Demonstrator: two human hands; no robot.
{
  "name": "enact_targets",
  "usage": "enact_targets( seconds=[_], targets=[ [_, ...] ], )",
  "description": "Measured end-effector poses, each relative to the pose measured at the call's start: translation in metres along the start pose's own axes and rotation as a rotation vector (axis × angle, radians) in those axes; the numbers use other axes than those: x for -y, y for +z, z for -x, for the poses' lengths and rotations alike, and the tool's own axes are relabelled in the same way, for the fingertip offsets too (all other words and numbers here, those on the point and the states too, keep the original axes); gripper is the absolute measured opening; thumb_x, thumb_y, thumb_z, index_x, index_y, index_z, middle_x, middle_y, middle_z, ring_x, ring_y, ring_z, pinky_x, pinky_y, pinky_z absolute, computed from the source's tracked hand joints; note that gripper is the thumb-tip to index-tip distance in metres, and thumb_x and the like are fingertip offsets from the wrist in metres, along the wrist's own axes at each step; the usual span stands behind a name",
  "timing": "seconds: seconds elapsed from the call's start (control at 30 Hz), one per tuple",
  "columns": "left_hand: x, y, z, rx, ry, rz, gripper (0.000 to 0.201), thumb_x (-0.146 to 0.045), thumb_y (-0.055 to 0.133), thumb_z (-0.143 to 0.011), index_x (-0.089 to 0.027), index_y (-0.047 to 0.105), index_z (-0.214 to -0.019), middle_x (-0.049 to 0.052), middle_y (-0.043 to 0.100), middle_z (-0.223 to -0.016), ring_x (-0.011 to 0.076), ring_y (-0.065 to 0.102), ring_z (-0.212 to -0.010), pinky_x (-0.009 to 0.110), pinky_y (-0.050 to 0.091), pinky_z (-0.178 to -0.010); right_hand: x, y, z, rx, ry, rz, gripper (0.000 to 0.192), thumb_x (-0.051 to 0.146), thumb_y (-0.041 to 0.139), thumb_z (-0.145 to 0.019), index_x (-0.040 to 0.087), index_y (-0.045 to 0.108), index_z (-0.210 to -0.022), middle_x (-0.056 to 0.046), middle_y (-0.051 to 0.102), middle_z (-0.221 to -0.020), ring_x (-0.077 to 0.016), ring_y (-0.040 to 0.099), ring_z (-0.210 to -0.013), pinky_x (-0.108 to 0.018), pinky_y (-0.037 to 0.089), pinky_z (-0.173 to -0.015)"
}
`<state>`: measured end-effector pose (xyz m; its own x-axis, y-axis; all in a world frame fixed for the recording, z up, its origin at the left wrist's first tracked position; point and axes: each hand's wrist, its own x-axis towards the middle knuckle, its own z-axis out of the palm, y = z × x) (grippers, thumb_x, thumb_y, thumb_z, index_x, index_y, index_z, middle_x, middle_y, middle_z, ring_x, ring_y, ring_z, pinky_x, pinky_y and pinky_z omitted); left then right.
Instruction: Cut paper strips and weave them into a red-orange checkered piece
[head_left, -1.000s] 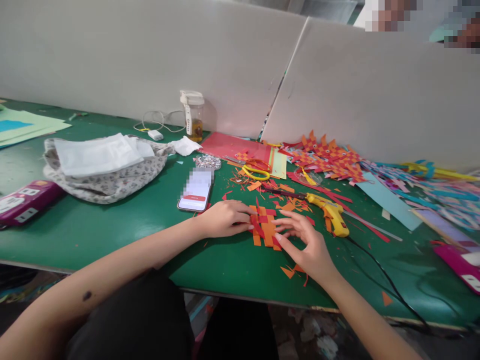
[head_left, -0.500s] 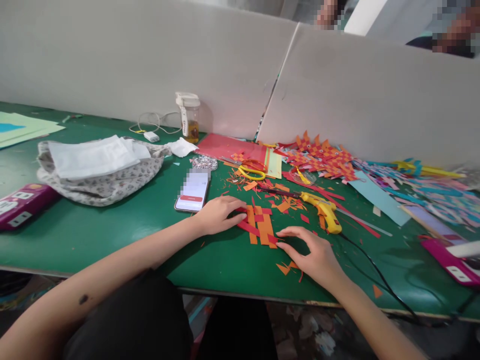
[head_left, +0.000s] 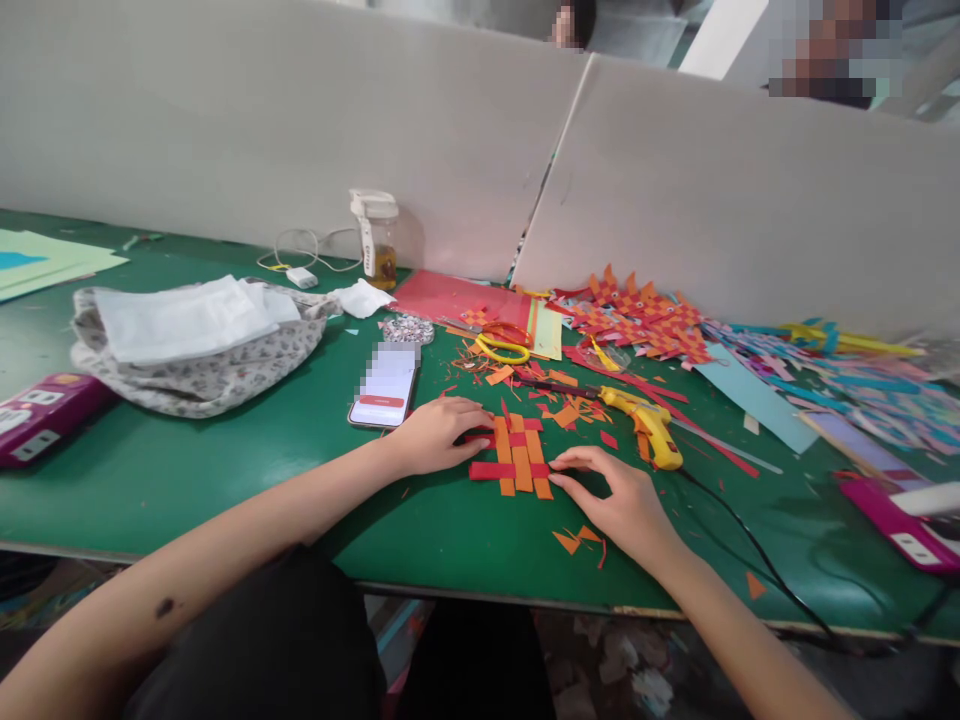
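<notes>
On the green table, a small weave of orange and red paper strips (head_left: 523, 455) lies flat in front of me. Its lower red strip (head_left: 491, 470) crosses the orange ones and sticks out to the left. My left hand (head_left: 439, 435) rests at the weave's upper left edge, thumb and fingertips closed about the end of an upper red strip. At the right edge my right hand (head_left: 619, 495) pinches the right end of the lower red strip between thumb and index finger. Orange scraps (head_left: 577, 538) lie below that hand.
A yellow glue gun (head_left: 649, 425) with a black cord lies at right, yellow-handled scissors (head_left: 502, 347) behind. A phone (head_left: 384, 385) is left of the weave. Further back are a lidded jar (head_left: 379, 245), a cloth bag (head_left: 195, 385) and woven paper pieces (head_left: 645, 318).
The lower red strip has gone from slanting to lying level across the orange strips, its left end now free below my left hand. My right hand has moved slightly up and left.
</notes>
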<state>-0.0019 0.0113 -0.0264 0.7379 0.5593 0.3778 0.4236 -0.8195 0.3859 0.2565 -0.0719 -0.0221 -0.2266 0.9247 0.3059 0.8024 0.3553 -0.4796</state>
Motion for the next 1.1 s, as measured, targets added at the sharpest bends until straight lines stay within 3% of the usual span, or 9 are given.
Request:
enact_targets(
  seconds=[0.17, 0.4, 0.67, 0.93, 1.1],
  targets=[
    [0.002, 0.001, 0.000, -0.003, 0.009, -0.003, 0.025, -0.030, 0.046, -0.087, -0.020, 0.059, -0.105, 0.006, 0.064, -0.109, 0.0188, 0.057, -0.107, 0.035, 0.045, -0.091, 0.004, 0.002, -0.008, -0.061, -0.114, 0.060, 0.010, 0.027, 0.057, -0.081, 0.023, 0.056, -0.091, -0.001, 0.067, -0.084, -0.0159, 0.066, -0.077, -0.030, 0.053, -0.076],
    [-0.002, -0.001, 0.000, -0.007, 0.000, 0.015, 0.029, -0.034, 0.042, -0.089, -0.020, 0.058, -0.108, 0.007, 0.065, -0.107, 0.0196, 0.058, -0.104, 0.036, 0.045, -0.089, 0.015, 0.000, -0.012, -0.048, -0.298, 0.091, 0.017, 0.023, 0.058, -0.081, 0.023, 0.055, -0.097, -0.004, 0.065, -0.095, -0.0179, 0.063, -0.091, -0.032, 0.051, -0.081],
    [-0.009, -0.006, 0.003, 0.005, -0.032, -0.023, 0.053, -0.057, 0.056, -0.073, -0.019, 0.056, -0.111, 0.009, 0.063, -0.110, 0.0256, 0.056, -0.106, 0.042, 0.040, -0.093, 0.012, 0.009, -0.018, -0.076, -0.298, 0.129, 0.010, 0.021, 0.055, -0.083, 0.024, 0.054, -0.093, -0.001, 0.067, -0.085, -0.0157, 0.065, -0.080, -0.030, 0.052, -0.075],
    [-0.007, -0.005, 0.002, -0.056, 0.030, -0.006, 0.036, -0.038, 0.054, -0.080, -0.021, 0.057, -0.112, 0.007, 0.058, -0.119, 0.0211, 0.055, -0.109, 0.039, 0.041, -0.095, 0.027, 0.010, -0.006, -0.139, -0.345, 0.176, 0.018, 0.016, 0.053, -0.082, 0.021, 0.054, -0.100, -0.005, 0.067, -0.093, -0.0175, 0.064, -0.087, -0.033, 0.052, -0.080],
    [-0.004, -0.002, 0.004, 0.023, 0.204, 0.077, 0.028, -0.029, 0.046, -0.087, -0.023, 0.062, -0.109, 0.004, 0.061, -0.119, 0.0171, 0.052, -0.115, 0.032, 0.041, -0.099, 0.050, 0.015, 0.011, 0.046, -0.333, 0.253, 0.029, 0.024, 0.050, -0.085, 0.021, 0.051, -0.114, -0.007, 0.064, -0.114, -0.0224, 0.056, -0.111, -0.038, 0.049, -0.091]
  ],
)
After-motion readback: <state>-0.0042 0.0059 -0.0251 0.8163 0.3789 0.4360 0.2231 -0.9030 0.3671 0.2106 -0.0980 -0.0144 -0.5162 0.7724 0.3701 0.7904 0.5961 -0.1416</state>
